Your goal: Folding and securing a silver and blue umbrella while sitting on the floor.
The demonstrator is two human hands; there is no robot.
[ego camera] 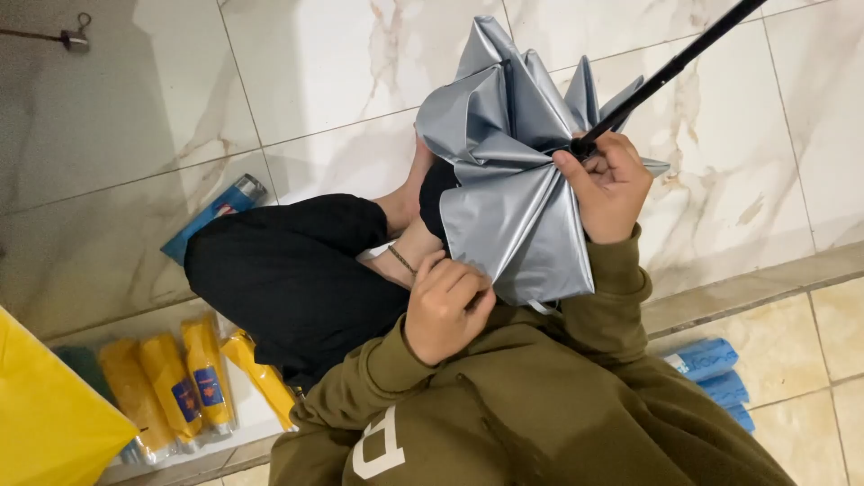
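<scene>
A silver-grey umbrella (513, 180) with a half-folded, crumpled canopy lies across my lap, its black shaft (670, 67) running up to the top right. My right hand (612, 184) is closed around the canopy fabric where the shaft comes out. My left hand (445, 306) is closed on the lower edge of the canopy, near my knee. I wear an olive hooded top (540, 405) and black trousers (288, 270), and my bare foot (405, 202) shows beside the canopy.
Several folded yellow umbrellas in clear sleeves (180, 382) lie at the lower left beside a yellow bag (45, 414). A blue sleeved umbrella (216, 216) lies by my leg. More blue ones (711, 364) lie at the right. The floor is marbled tile (315, 72).
</scene>
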